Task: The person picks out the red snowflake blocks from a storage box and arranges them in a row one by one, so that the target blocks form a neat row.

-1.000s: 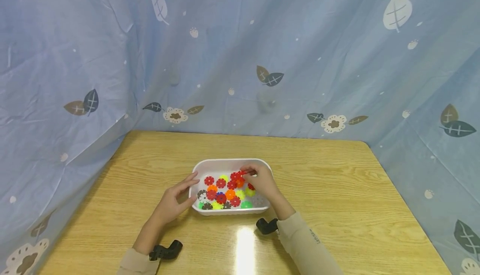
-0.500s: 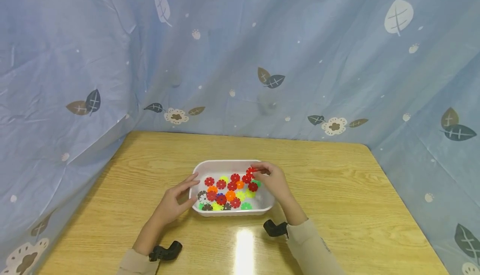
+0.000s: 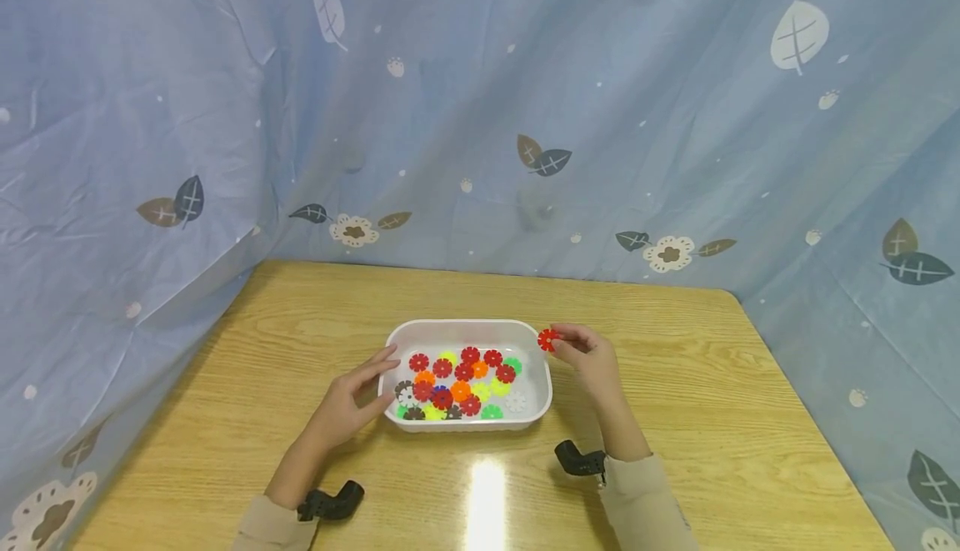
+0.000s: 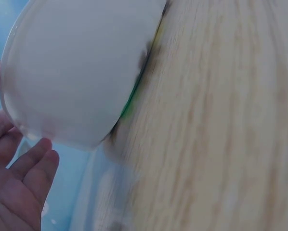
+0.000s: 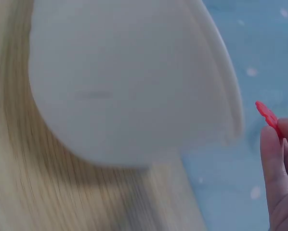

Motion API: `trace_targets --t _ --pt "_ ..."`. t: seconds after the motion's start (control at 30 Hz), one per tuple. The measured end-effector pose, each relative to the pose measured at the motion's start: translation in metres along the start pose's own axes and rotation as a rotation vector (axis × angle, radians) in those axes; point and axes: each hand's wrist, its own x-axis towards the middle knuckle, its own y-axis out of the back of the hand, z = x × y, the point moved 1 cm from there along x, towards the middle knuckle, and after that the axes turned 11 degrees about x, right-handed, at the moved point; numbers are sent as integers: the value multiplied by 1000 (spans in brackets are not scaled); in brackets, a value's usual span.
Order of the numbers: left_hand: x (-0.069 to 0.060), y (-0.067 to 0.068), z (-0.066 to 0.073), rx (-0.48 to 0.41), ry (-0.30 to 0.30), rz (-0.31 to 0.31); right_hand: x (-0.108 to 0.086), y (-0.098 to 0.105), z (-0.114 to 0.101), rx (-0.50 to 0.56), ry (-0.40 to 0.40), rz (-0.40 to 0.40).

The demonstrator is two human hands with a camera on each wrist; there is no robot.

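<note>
The white tray (image 3: 465,425) holds several toothed discs in red, orange, yellow, green, white, grey and blue. At its left end the left hand (image 3: 341,409) touches the rim, thumb and fingers spread. The left wrist view has that hand (image 4: 19,178) beside the tray's outer wall (image 4: 72,72). Just beyond the right rim, the right hand (image 3: 596,368) pinches a red disc (image 3: 547,339) between thumb and fingertips. In the right wrist view the disc (image 5: 268,115) appears nearly edge-on in the right hand (image 5: 281,168), apart from the tray wall (image 5: 129,82).
The tray stands on a wood-grain table (image 3: 712,418). A blue patterned cloth (image 3: 450,101) hangs behind it and at both sides. Black wrist devices, one at the left (image 3: 331,503) and one at the right (image 3: 579,459), sit near the sleeves.
The right hand has moved right with the red disc, from inside the tray to past its right rim. More discs at the tray's right end are uncovered. The left hand has stayed at the rim.
</note>
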Motion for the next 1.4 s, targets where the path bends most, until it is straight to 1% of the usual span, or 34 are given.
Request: trace_targets --t 0.1,0.23,0.4,0.53,0.63,0.8,0.93,1.07,1.17,1.4 --pt "1 -1 -1 -9 -3 -4 1 13 3 50 -18 51" --pt "1 -1 -1 -23 -11 6 0 26 10 69 -58 105" --pt "0 -2 -2 -28 -15 19 -3 36 20 9 -117 125" --pt "-1 -3 -3 -29 -19 24 -5 41 31 3 -159 144" --pt "-1 -3 -3 -32 -21 23 -5 44 40 19 -174 168" --pt "-1 -3 -3 -34 -20 21 -4 49 52 26 -150 191" --pt "-1 -3 -2 -39 -19 19 -3 51 57 -44 -126 199" --pt "-1 -3 -1 -38 -27 24 -6 52 60 -184 -131 189" --pt "-2 -3 -1 -37 -32 30 -7 52 62 -258 -128 176" --pt "-1 -3 -5 -32 -31 28 -8 50 64 -406 -49 181"
